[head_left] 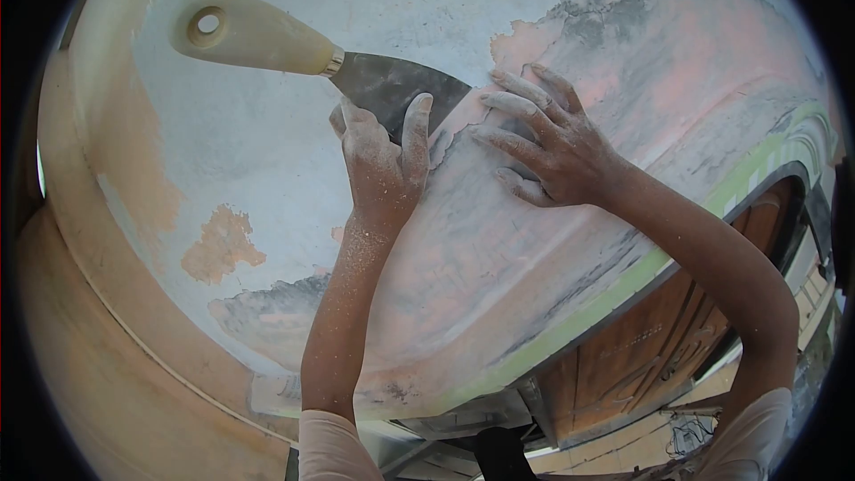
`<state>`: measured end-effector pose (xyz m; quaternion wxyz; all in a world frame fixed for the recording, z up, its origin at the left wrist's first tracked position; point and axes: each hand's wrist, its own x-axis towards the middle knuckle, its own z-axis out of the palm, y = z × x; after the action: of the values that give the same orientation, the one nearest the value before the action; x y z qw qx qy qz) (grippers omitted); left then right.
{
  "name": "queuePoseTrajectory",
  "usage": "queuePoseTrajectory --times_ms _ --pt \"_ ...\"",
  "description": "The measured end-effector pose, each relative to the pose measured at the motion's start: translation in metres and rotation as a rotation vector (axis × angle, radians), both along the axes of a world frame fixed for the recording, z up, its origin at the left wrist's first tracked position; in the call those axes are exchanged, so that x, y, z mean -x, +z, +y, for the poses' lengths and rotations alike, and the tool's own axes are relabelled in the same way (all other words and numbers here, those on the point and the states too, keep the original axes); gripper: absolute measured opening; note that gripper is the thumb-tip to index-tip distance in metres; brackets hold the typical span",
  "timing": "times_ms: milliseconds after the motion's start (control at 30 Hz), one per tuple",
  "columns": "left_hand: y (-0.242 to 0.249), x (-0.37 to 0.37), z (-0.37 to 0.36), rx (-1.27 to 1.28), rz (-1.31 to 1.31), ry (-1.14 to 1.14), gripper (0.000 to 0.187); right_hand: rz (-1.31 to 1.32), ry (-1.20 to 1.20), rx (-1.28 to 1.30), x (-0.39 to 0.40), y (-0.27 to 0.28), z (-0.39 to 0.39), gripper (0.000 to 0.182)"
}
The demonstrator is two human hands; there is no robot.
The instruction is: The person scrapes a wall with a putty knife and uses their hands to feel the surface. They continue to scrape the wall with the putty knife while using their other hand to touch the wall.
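My left hand (pixel 381 156), coated in pale dust, grips a putty knife (pixel 392 85) by its dark metal blade, thumb across the near face. The knife's beige handle points up and left, with a round hole at its end. The blade's edge lies close to a large curved panel (pixel 294 134) of pale blue paint. Beside it, my right hand (pixel 552 142), also dusty, rests with spread fingers on a pink and grey patch (pixel 659 44) of the panel. Nothing shows in that hand.
Ragged, flaking edges border the pink and grey areas. An orange-tan spot (pixel 223 245) marks the lower left. A green strip (pixel 579 312) follows the panel's lower edge above a dark-framed window (pixel 641 347), which shows brown wood. A tan curved surface (pixel 98 338) fills the left side.
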<state>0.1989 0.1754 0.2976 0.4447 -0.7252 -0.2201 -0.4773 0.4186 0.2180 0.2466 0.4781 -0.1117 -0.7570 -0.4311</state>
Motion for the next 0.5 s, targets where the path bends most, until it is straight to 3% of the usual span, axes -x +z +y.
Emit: queuePoseTrajectory --times_ms 100,200,300,400,500 --pt "0.007 -0.01 -0.004 0.059 -0.284 -0.198 0.037 0.001 -0.003 0.004 0.0 0.0 0.0 0.046" --pt "0.001 -0.006 -0.001 0.045 -0.106 -0.129 0.037 0.001 -0.006 0.001 0.0 0.0 0.0 0.043" --pt "0.006 -0.011 -0.008 0.09 -0.229 -0.186 0.039 0.001 -0.013 -0.009 0.0 -0.001 0.003 0.038" --pt "0.002 -0.001 -0.001 0.014 -0.087 -0.063 0.041 0.001 -0.006 0.003 0.0 -0.002 0.003 0.04" --pt "0.011 -0.003 -0.008 0.047 -0.239 -0.147 0.042 -0.003 -0.002 -0.001 -0.001 0.0 0.003 0.045"
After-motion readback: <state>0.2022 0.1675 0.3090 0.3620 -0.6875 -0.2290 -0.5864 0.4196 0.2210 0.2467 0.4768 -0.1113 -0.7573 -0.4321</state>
